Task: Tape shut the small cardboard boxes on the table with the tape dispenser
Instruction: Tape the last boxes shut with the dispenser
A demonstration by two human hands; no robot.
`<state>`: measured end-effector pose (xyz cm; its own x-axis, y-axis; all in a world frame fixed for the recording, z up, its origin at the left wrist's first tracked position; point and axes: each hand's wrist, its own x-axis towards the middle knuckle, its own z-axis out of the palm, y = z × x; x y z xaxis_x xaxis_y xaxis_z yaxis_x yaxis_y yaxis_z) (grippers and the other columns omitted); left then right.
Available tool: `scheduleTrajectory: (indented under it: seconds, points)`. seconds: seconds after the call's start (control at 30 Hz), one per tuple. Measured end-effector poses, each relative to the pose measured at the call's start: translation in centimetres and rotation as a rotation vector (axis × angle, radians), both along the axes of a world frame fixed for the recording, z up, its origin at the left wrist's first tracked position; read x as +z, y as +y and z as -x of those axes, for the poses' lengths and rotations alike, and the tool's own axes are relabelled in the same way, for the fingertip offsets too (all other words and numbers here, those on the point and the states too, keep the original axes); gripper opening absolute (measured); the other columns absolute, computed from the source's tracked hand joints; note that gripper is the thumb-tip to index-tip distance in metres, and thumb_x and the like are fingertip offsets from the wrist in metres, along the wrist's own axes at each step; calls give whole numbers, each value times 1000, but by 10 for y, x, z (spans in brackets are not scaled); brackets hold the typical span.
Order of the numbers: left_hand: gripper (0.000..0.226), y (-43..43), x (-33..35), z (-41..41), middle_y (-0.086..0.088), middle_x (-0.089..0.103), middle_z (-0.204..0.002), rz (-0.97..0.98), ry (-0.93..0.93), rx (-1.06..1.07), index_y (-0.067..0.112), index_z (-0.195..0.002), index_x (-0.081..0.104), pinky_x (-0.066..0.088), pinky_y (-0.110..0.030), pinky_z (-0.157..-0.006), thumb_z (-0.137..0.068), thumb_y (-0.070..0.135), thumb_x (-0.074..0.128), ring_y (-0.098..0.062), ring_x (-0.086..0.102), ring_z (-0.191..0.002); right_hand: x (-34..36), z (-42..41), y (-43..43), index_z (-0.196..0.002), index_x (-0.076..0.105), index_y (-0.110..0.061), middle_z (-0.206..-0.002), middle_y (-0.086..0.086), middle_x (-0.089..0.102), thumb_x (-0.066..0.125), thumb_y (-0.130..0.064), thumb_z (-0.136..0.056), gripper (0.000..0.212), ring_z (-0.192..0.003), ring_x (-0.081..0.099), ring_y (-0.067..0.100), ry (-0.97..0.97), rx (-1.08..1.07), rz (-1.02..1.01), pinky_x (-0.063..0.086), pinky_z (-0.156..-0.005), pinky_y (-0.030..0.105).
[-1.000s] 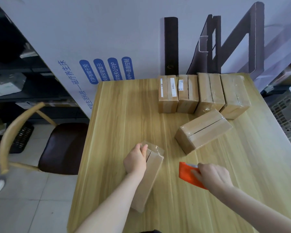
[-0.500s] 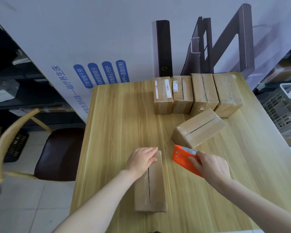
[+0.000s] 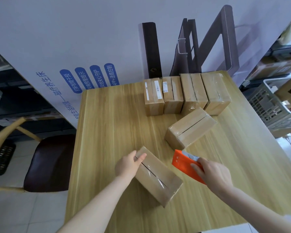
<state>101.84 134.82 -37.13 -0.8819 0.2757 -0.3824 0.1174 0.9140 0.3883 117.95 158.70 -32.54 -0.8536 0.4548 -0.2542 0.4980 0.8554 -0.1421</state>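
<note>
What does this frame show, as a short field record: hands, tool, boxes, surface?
left hand: grips the far end of the near box
right hand: holds the orange tape dispenser, to the right of that box
near box: lies flat and angled, tape glinting along its top seam
loose box: angled, mid-table, taped
back row: four boxes side by side at the far edge
surface: wooden table

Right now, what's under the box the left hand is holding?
The box lies flat on the bare wooden table, with the left hand gripping its far end. Nothing shows around its edges, but its underside and the patch of table beneath are covered.
</note>
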Motion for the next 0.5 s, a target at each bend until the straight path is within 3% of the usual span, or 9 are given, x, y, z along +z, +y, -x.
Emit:
scheduleTrajectory:
  seconds: [0.1,0.2,0.27,0.33,0.4,0.5]
  points:
    - [66,-10,-2,-10,1,65,-120,-50,-6,223,22,-131,54,42,-26,-77,-90,70,35,-24,61,-108,-8,-8,10,-99,56,-26,-83,-9,63,35,-55,-97,36,-80,64,16,-7,-15,24,37,-55,27]
    - [67,-19,-9,-19,0,69,-104,-100,21,333,20,-111,60,50,-33,-80,-86,73,28,-27,63,-93,-20,-11,20,-101,55,-23,-89,-6,65,35,-54,-97,37,-81,63,17,-5,37,8,36,-55,29]
    - [60,-17,-9,-19,-5,67,-115,-140,-2,439,17,-118,58,47,-36,-85,-91,65,34,-30,61,-103,-29,-10,25,-99,54,-20,-86,-4,64,34,-53,-97,39,-82,61,17,-14,87,-21,33,-56,29]
    - [60,-14,-6,-18,-11,61,-127,-190,-47,569,11,-132,52,41,-37,-85,-96,58,37,-33,56,-115,-39,-7,27,-100,55,-19,-91,-4,65,34,-51,-98,38,-89,60,17,-27,161,-50,31,-63,29]
    - [57,-12,-6,-15,-15,60,-125,-241,-67,712,7,-127,52,39,-36,-81,-98,54,36,-36,56,-112,-51,-4,29,-102,54,-20,-99,-4,65,36,-47,-99,33,-99,57,18,-68,205,-29,34,-75,29]
    - [53,-2,-5,-10,-19,57,-125,-359,-118,934,4,-126,49,42,-38,-86,-100,48,36,-37,54,-111,-71,-2,30,-109,53,-22,-113,-4,63,39,-38,-98,23,-111,50,19,-216,240,21,36,-90,30]
